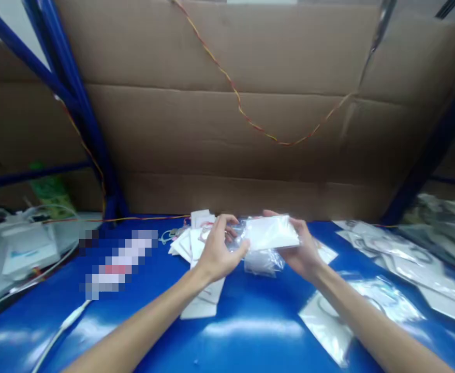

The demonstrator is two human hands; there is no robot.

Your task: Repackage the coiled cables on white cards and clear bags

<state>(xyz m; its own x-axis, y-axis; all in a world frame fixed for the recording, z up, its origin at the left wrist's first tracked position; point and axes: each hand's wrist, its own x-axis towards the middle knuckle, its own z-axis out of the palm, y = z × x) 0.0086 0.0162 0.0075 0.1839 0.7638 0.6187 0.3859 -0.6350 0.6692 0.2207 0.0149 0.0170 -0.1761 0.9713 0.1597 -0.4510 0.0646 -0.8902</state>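
Note:
My right hand (299, 248) is closed on a white card in a clear plastic sleeve (273, 232), held above the blue table. At the card's left end, my left hand (221, 248) has its fingers curled with a gap between thumb and fingers; its thumb tip is near the sleeve's edge, and whether it grips the clear film there is hard to tell. Below the card lies a pile of clear plastic bags (264, 262). White cards (202, 305) lie in a stack beside and under my left hand.
Bagged white items lie at the right (413, 254) and near my right forearm (328, 324). A pixelated strip with a white cable (72, 316) is on the left. A white box (31, 251) stands far left. Cardboard (227, 134) and blue posts (83, 114) rise behind.

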